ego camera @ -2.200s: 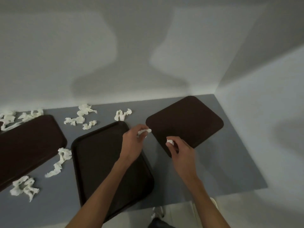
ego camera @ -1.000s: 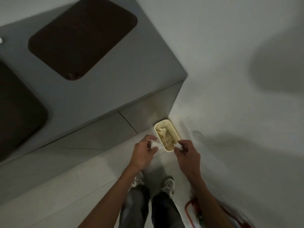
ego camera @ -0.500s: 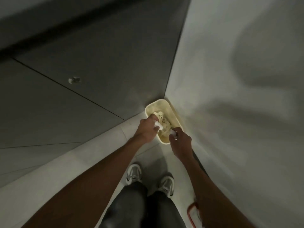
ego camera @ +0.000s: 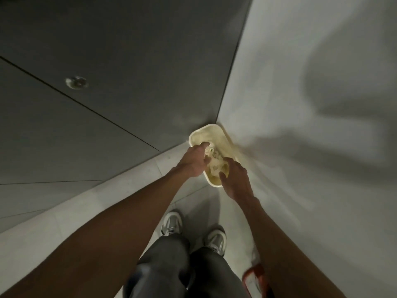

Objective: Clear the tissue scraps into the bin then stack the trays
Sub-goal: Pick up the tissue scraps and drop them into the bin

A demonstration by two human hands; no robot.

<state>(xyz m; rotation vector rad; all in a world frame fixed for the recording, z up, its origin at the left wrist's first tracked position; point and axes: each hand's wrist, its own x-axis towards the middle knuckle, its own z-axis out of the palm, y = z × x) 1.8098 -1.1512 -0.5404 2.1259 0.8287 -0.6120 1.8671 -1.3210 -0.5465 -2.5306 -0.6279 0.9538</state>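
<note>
A cream bin (ego camera: 215, 130) stands on the floor in the corner between a grey cabinet and the white wall. Crumpled tissue scraps (ego camera: 215, 163) lie piled inside it. My left hand (ego camera: 193, 162) hangs over the bin's left rim with its index finger stretched out and nothing held that I can see. My right hand (ego camera: 235, 179) hovers over the bin's near end, thumb spread and fingers loose above the pile. The trays and the table top are out of view.
The grey cabinet front (ego camera: 107, 93) with a small round lock (ego camera: 76, 82) fills the left and top. The white wall (ego camera: 311, 104) is on the right. My shoes (ego camera: 171, 222) stand on the pale floor, and a red-edged object (ego camera: 253, 276) is at the lower right.
I turned from the table, bent down to the floor bin and brought both hands over it. The white scraps pinched in each hand half a second ago no longer show between my fingers.
</note>
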